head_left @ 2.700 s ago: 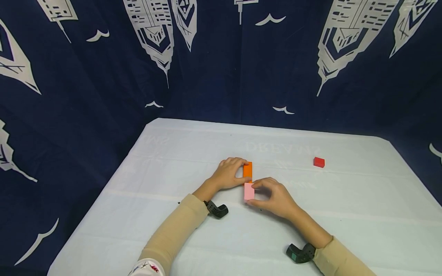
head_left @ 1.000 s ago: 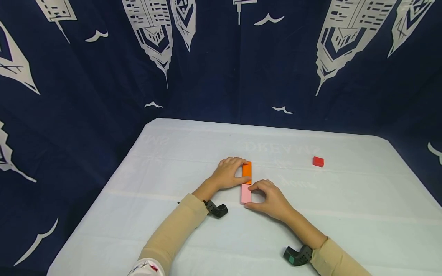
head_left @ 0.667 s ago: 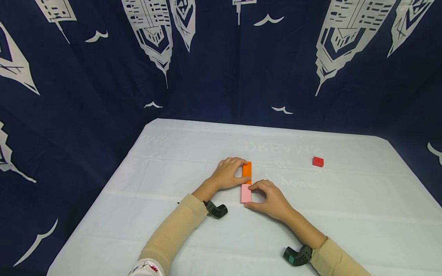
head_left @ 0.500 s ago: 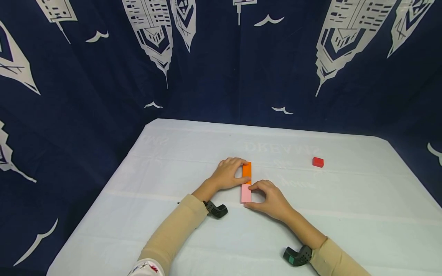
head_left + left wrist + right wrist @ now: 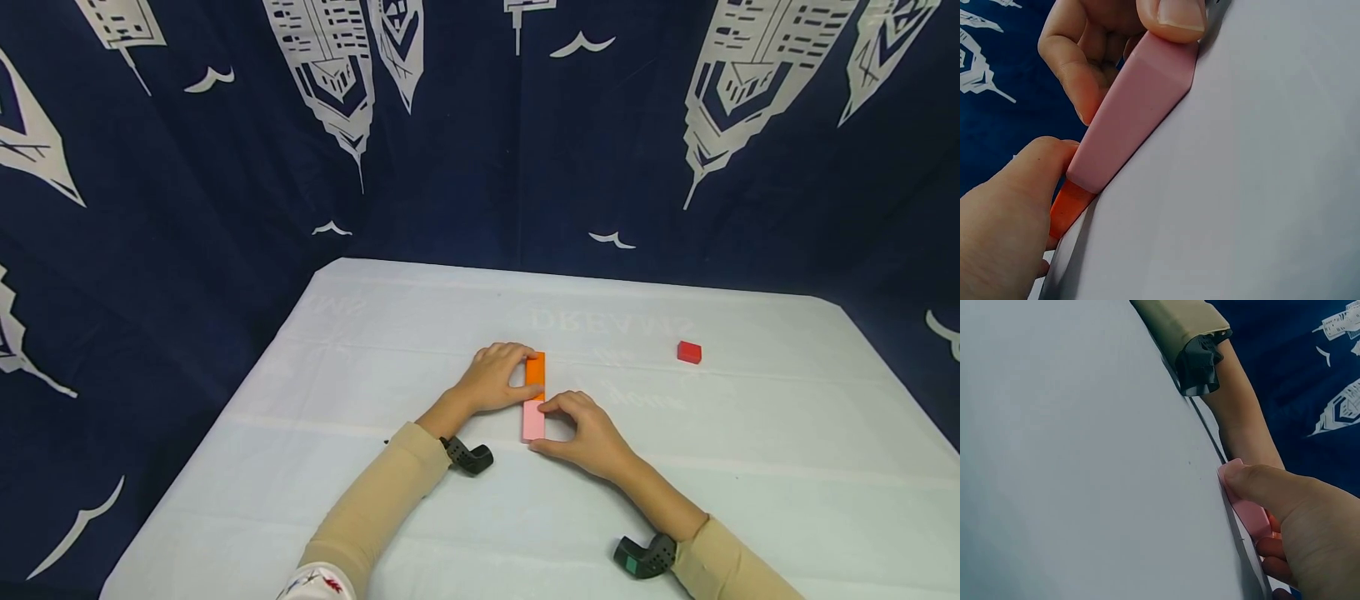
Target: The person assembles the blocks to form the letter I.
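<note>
An orange block [image 5: 536, 375] lies lengthwise on the white table, and a pink block [image 5: 533, 421] sits end to end with its near end. My left hand [image 5: 491, 377] holds the orange block, thumb at the near end and fingers at the far end. The pink block is pinched by my right hand [image 5: 588, 429] between thumb and forefinger at its two ends. In the left wrist view the pink block [image 5: 1138, 109] covers much of the orange block [image 5: 1072, 203]. The right wrist view shows my right thumb on the pink block [image 5: 1249, 509], with only a sliver of orange behind.
A red block [image 5: 689, 352] lies alone toward the back right of the white table [image 5: 390, 333]. Black camera mounts are strapped to both wrists, the left mount [image 5: 469, 457] close to the blocks. A dark blue printed curtain [image 5: 465, 183] hangs behind the table.
Since the earliest frame, my right hand has brought the pink block slightly left, squaring it with the orange block's near end. Over the last second both hands and blocks stay put.
</note>
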### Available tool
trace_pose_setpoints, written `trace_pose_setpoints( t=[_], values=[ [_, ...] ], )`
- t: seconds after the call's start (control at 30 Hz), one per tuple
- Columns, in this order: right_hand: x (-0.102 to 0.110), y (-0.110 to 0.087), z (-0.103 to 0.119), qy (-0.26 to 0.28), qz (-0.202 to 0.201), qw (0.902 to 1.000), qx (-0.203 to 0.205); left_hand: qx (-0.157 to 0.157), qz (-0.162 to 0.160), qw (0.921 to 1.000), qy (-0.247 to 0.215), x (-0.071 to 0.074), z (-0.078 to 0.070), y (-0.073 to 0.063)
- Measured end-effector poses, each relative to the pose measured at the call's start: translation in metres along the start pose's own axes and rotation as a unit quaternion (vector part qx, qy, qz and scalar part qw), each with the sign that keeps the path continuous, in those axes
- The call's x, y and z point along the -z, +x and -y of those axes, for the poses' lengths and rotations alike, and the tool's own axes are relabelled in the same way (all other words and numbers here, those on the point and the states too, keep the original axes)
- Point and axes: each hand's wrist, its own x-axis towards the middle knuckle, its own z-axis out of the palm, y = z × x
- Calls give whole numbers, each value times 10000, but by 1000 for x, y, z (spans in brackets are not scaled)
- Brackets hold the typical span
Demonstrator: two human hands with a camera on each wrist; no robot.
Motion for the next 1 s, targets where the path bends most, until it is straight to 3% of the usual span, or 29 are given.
trace_pose_setpoints(
  t=[0.53,0.7,1.0],
  values=[
    [0,1,2,39,12,10000,8,39,156,9999,58,7,-4,1],
    [0,1,2,55,7,10000,1,64,76,9999,89,14,-6,-3],
    [-1,0,0,65,-3,10000,-8,-149,26,9996,220,19,-5,-11]
  ],
)
